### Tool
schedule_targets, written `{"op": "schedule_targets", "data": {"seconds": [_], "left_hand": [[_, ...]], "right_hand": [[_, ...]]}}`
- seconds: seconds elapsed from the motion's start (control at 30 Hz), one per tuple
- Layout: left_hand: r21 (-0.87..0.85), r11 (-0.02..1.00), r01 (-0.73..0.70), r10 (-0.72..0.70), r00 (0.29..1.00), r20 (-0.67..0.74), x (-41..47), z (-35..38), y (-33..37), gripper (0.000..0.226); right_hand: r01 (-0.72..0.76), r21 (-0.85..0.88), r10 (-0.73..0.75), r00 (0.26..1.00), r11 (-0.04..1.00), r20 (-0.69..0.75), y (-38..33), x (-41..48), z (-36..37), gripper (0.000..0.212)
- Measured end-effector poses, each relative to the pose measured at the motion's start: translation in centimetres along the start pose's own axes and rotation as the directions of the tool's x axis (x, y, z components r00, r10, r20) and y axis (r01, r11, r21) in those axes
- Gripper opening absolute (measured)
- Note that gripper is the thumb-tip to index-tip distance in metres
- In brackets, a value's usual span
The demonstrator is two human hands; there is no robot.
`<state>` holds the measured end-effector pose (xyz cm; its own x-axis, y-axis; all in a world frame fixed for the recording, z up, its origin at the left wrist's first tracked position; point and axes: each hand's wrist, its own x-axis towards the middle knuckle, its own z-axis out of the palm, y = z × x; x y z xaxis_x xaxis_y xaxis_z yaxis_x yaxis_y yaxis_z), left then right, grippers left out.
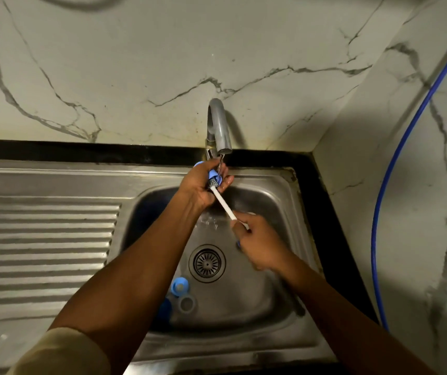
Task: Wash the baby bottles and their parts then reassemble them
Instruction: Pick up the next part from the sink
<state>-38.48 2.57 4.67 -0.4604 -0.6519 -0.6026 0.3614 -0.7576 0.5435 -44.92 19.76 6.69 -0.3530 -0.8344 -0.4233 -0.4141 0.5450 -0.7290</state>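
Left hand (pixel 199 186) grips a small blue bottle part (pixel 212 174) under the tap (pixel 220 125), right hand (pixel 260 244) pinching the brush (pixel 223 204) handle; part prob light, stiff, wet & slippery, so hold by its rim

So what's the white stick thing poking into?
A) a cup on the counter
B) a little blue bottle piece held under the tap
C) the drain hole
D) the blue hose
B: the right hand holds the white-handled brush, and its bristles sit in the small blue part that the left hand holds just below the tap.
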Motion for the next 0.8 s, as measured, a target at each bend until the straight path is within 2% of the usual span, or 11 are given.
{"op": "schedule_targets", "data": {"seconds": [0.07, 0.13, 0.23, 0.3, 0.43, 0.47, 0.53, 0.6, 0.67, 0.73, 0.8], "left_hand": [[0.070, 0.998, -0.008, 0.013, 0.998, -0.067, 0.6, 0.5, -0.5, 0.022], [0.057, 0.998, 0.006, -0.001, 0.997, -0.072, 1.1, 0.3, -0.7, 0.032], [0.088, 0.995, 0.037, -0.034, 0.999, -0.031, 0.4, -1.1, -0.8, 0.016], [0.042, 0.994, 0.099, -0.101, 0.993, 0.065, -0.6, -2.1, -0.6, 0.020], [-0.141, 0.989, 0.052, -0.028, 0.986, 0.162, -1.0, -0.8, -0.1, 0.017], [-0.138, 0.990, 0.009, 0.005, 0.995, 0.104, -0.4, -0.3, -0.1, 0.012], [-0.058, 0.998, -0.019, 0.018, 1.000, -0.018, 0.5, 0.4, -0.1, 0.018], [0.004, 1.000, -0.013, 0.013, 0.998, -0.066, 0.9, 0.8, -0.2, 0.028], [-0.004, 1.000, 0.027, -0.027, 0.997, -0.068, 1.0, 0.8, -0.3, 0.033], [0.007, 0.999, 0.039, -0.038, 0.998, -0.040, 0.5, 0.1, -0.2, 0.021], [0.019, 0.998, 0.056, -0.057, 0.998, 0.035, 0.1, -1.2, 0.0, 0.006]], "right_hand": [[0.066, -0.553, -0.172, 0.975, 0.831, -0.142, 1.0, 0.8, 0.2, 0.031], [0.066, -0.574, -0.200, 0.964, 0.816, -0.174, 0.9, 1.0, 0.1, 0.032], [0.017, 0.041, -0.018, 1.000, 0.999, 0.007, 0.2, 0.6, -1.2, 0.029], [-0.253, 0.508, 0.091, 0.942, 0.823, 0.322, -0.3, -0.2, -2.4, 0.030], [-0.418, 0.710, 0.002, 0.863, 0.566, 0.506, -0.7, -1.0, -1.8, 0.030], [-0.323, 0.647, 0.041, 0.911, 0.690, 0.411, -0.5, -0.7, -1.2, 0.029], [-0.007, 0.109, 0.002, 0.999, 0.994, 0.048, 0.2, 0.4, -0.6, 0.029], [0.098, -0.417, -0.178, 0.971, 0.903, -0.158, 1.3, 1.7, -0.3, 0.032], [0.087, -0.518, -0.226, 0.951, 0.851, -0.210, 1.8, 2.2, -0.1, 0.033], [0.108, -0.348, -0.164, 0.977, 0.931, -0.136, 1.2, 1.7, -0.2, 0.030], [-0.051, 0.254, 0.028, 0.995, 0.966, 0.094, 0.4, 1.0, -1.2, 0.025]]}}
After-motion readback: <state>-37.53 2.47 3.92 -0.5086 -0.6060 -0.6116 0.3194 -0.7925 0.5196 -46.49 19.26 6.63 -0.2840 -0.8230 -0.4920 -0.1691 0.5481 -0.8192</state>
